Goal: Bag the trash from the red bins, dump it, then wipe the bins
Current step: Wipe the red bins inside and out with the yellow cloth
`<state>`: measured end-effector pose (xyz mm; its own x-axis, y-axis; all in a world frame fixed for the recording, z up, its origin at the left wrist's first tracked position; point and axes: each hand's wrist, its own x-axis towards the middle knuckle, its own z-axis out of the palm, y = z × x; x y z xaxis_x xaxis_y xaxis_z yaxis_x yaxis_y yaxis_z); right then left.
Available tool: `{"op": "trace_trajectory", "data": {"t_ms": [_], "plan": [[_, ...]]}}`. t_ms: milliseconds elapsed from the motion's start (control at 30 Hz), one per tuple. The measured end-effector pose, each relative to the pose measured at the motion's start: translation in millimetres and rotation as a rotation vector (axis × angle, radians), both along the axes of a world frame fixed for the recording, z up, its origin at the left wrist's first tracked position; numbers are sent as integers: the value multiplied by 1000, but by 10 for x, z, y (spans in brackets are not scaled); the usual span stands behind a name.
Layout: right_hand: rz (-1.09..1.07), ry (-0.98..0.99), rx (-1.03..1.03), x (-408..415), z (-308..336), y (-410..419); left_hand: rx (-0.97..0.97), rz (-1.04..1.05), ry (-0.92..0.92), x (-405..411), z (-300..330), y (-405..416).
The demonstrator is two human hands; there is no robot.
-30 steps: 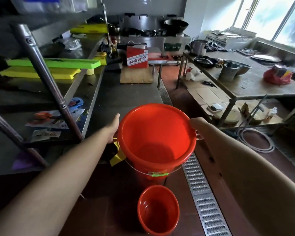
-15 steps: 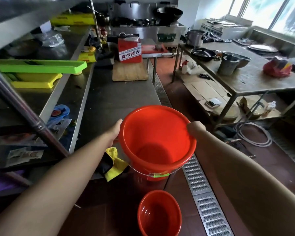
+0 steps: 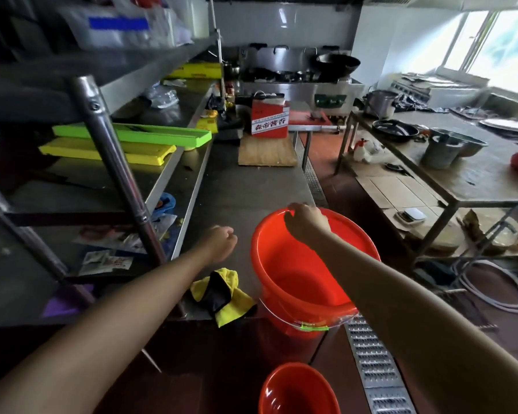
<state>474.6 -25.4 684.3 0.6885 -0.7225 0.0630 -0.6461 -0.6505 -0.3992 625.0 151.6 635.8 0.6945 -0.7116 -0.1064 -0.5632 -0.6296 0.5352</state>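
A red carton [image 3: 269,122] stands on a wooden board [image 3: 266,152], green tray [image 3: 138,135] shelved nearby.

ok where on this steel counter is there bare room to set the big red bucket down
Bare steel runs between the wooden board and the red bucket, and leftward around the left hand. The near edge is taken by the yellow cloth. The shelf on the left is crowded with trays and packets.

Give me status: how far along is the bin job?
Done: both the large red bin and the small red bin look empty. In hand: right hand grips the large bin's far rim on the steel counter; left hand holds nothing. Left: wiping, with the yellow cloth lying unused.
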Motion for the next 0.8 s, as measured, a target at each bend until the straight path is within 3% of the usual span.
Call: {"op": "trace_trajectory", "data": {"t_ms": [167, 367, 500, 633, 800], "plan": [[235, -93, -52, 457, -173, 628, -21, -6, -118, 0, -253, 474], [418, -88, 53, 825, -616, 1296, 42, -4, -314, 15, -620, 1044], [392, 2, 177, 960, -1034, 1517, 91, -7, -349, 58, -936, 1338], [271, 146, 333, 953, -1575, 1499, 90, -37, -264, 89, -1356, 1454], [150, 243, 364, 923, -2259, 1411, 94, -93, -217, 137, -1973, 1292]]}}
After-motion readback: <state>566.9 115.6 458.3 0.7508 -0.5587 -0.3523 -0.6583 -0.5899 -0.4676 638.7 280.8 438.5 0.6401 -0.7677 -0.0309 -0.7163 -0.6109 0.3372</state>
